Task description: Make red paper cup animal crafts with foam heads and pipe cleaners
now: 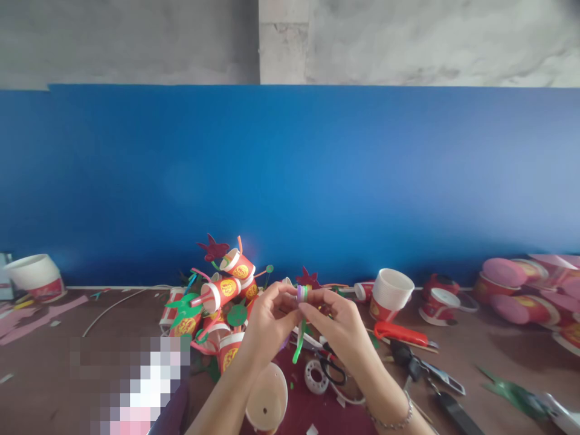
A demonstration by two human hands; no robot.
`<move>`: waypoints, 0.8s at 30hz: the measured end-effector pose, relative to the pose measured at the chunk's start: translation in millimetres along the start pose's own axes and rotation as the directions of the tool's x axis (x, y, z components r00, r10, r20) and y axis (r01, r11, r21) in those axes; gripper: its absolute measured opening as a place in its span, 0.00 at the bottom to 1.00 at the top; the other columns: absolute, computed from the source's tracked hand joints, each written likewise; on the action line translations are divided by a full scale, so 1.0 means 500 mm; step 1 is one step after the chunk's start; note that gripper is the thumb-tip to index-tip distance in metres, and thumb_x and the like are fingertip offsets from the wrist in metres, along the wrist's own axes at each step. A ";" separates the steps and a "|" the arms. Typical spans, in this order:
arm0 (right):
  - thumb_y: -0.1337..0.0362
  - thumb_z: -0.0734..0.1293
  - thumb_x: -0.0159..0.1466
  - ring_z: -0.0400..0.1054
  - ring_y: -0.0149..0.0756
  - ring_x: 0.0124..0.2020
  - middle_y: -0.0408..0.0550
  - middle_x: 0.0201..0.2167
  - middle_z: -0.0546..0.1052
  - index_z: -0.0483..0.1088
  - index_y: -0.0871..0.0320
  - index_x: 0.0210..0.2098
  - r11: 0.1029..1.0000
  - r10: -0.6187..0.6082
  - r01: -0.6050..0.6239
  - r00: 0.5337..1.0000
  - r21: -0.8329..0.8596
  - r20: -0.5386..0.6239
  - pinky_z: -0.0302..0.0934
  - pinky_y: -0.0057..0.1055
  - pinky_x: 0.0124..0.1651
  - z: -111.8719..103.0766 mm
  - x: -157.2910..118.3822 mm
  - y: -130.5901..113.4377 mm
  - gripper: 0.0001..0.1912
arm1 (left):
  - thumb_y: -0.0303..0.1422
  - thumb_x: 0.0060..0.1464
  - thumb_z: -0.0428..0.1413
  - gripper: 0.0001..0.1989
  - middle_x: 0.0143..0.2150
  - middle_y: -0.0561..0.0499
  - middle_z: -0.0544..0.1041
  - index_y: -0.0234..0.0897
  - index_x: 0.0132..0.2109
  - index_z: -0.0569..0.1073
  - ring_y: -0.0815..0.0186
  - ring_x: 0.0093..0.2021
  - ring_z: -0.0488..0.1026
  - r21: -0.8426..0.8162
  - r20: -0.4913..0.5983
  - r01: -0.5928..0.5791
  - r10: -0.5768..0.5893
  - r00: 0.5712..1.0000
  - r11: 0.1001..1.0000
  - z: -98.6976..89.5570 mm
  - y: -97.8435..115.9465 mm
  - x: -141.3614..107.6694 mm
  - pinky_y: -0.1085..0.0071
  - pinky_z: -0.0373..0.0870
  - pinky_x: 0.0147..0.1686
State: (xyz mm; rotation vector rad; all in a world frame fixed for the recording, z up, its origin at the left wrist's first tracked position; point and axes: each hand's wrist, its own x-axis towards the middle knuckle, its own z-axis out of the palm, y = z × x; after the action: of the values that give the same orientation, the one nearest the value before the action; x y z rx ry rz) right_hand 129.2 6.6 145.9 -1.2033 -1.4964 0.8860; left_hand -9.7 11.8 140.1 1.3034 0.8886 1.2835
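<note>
Both hands meet near the middle of the view, above the table. My left hand point(277, 314) pinches one side of a small rolled strip point(302, 294) with purple, white and green bands. On its other side, my right hand point(330, 311) closes its fingertips on the same roll. A bright green strip point(298, 344) hangs down below the fingers. Under my left wrist stands an open paper cup point(266, 396). A white tape ring point(316, 377) and black-handled scissors point(334, 368) lie below my right hand.
Decorated red cups point(226, 294) pile up at the left of my hands. Stacked white cups point(392, 293), a red cutter point(401, 333) and green pliers point(516, 396) are on the right. Pink-topped cups point(502, 273) crowd the far right. A blue panel point(281, 181) stands behind the table.
</note>
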 end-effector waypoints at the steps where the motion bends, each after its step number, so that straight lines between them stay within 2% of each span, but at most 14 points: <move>1: 0.58 0.67 0.57 0.65 0.32 0.25 0.45 0.26 0.75 0.73 0.60 0.30 1.000 -0.009 0.009 1.000 -0.006 0.008 0.57 0.27 0.26 -0.002 0.001 -0.001 0.10 | 0.34 0.42 0.64 0.14 0.25 0.57 0.72 0.38 0.37 0.69 0.70 0.26 0.69 -0.013 0.002 0.005 -0.005 1.000 1.000 0.002 0.002 -0.001 0.75 0.65 0.27; 5: 0.57 0.68 0.55 0.59 0.29 0.22 0.42 0.21 0.70 0.70 0.60 0.26 0.999 -0.041 0.041 0.999 -0.001 0.010 0.54 0.26 0.24 -0.008 0.010 0.003 0.11 | 0.34 0.42 0.64 0.15 0.27 0.54 0.74 0.36 0.37 0.70 0.68 0.29 0.71 0.007 0.022 0.045 -0.045 0.999 0.999 0.005 0.005 -0.001 0.73 0.66 0.30; 11: 0.55 0.67 0.55 0.52 0.26 0.19 0.39 0.17 0.65 0.68 0.60 0.23 0.998 -0.035 0.033 0.998 0.054 0.049 0.49 0.25 0.21 -0.013 0.022 0.014 0.13 | 0.30 0.41 0.62 0.08 0.28 0.53 0.74 0.36 0.31 0.71 0.67 0.31 0.72 0.090 0.034 0.081 -0.085 0.996 0.993 0.001 -0.002 0.002 0.72 0.67 0.33; 15: 0.56 0.67 0.56 0.54 0.26 0.20 0.39 0.18 0.65 0.68 0.59 0.23 0.999 -0.035 0.033 0.998 0.035 0.059 0.49 0.25 0.22 -0.014 0.023 0.021 0.13 | 0.29 0.42 0.61 0.09 0.27 0.54 0.73 0.37 0.32 0.69 0.67 0.30 0.72 0.098 0.020 0.077 -0.079 0.997 0.992 0.003 -0.007 0.000 0.73 0.66 0.31; 19: 0.57 0.68 0.56 0.56 0.27 0.20 0.39 0.19 0.66 0.68 0.59 0.24 1.000 -0.020 0.021 0.988 -0.005 0.153 0.49 0.25 0.22 -0.018 0.025 0.029 0.12 | 0.29 0.42 0.62 0.16 0.27 0.56 0.73 0.38 0.36 0.64 0.68 0.28 0.72 0.078 0.004 0.074 -0.074 0.997 0.994 0.004 -0.013 -0.003 0.74 0.65 0.29; 24: 0.55 0.68 0.57 0.51 0.25 0.20 0.37 0.17 0.61 0.65 0.59 0.21 0.999 -0.041 0.044 0.989 -0.021 0.140 0.45 0.24 0.21 -0.024 0.028 0.028 0.16 | 0.28 0.44 0.61 0.12 0.26 0.55 0.74 0.37 0.37 0.67 0.68 0.28 0.72 0.164 0.056 0.078 -0.089 0.994 0.983 -0.005 -0.011 -0.001 0.73 0.64 0.29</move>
State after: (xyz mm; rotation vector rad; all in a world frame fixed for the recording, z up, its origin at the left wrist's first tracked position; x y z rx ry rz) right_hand 143.9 22.9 139.2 -1.1417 -1.6427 0.9425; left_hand -11.2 12.4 134.4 1.4102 1.0090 1.1175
